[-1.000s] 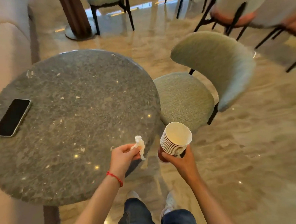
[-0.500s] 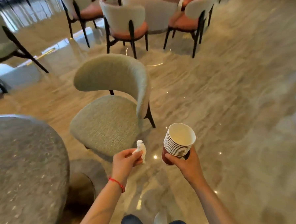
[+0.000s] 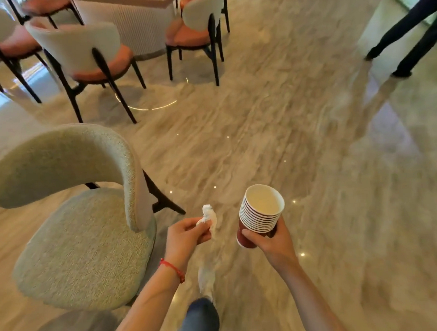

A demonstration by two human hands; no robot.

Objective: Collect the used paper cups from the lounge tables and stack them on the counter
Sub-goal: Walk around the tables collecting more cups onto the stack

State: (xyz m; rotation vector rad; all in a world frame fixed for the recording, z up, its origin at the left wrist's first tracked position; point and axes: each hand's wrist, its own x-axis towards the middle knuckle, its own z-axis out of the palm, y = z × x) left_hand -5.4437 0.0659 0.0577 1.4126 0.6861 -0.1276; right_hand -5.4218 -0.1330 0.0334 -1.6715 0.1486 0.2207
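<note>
A stack of several nested paper cups [image 3: 260, 213], dark red outside and cream inside, tilts toward the upper right in my right hand [image 3: 272, 241], which grips its lower part. My left hand [image 3: 185, 238], with a red string on the wrist, pinches a crumpled white tissue [image 3: 209, 216] between thumb and fingers. Both hands hover side by side over the polished marble floor [image 3: 286, 136], a short gap between them. No counter shows in the frame.
A grey-green upholstered chair [image 3: 74, 238] stands close at my left. Farther back are several chairs with orange seats [image 3: 98, 60] around a white ribbed table base [image 3: 139, 22]. A person's dark-trousered legs [image 3: 413, 31] stand at the upper right. My foot [image 3: 205, 280] steps forward below.
The view has swung right, away from the round stone table with the phone, which has left the frame. The green chair now sits at my left. Both hands keep their holds.
</note>
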